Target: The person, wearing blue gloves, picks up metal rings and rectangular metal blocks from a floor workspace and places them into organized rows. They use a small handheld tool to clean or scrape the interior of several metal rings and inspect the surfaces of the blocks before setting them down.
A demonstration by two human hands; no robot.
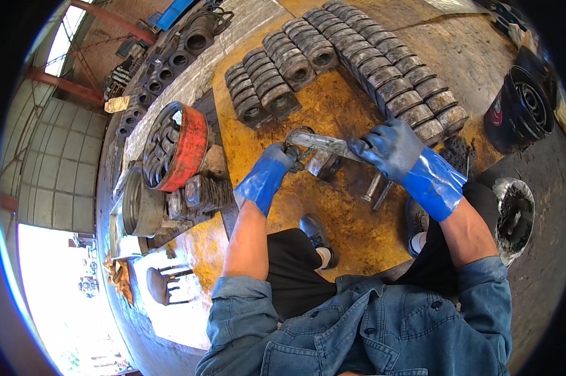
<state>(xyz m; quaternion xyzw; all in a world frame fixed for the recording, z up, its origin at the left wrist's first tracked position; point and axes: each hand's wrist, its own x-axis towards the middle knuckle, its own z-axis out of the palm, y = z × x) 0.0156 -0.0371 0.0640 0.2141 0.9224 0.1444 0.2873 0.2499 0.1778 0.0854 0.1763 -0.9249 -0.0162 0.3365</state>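
Observation:
My right hand (pixel 389 150), in a blue rubber glove, is closed round a flat metal blade (pixel 327 144) with grey smears along it. The far end of that blade rests over a small round metal ring (pixel 300 134). My left hand (pixel 270 172), gloved the same way, is closed on the ring's near edge; its fingertips are partly hidden. Just below the blade, a metal block (pixel 323 164) sits on the yellow-stained floor plate. Beside it, under my right hand, lie two metal rods (pixel 372 188), one with a wider end.
Rows of dark metal blocks (pixel 383 69) stand beyond my hands. To the left are a red-banded drum (pixel 192 147) of metal pieces, stacked plates (pixel 207 193) and a small stool (pixel 159 285). On the right stand a black bucket (pixel 497 119) and a container (pixel 526 235) of dark grey paste.

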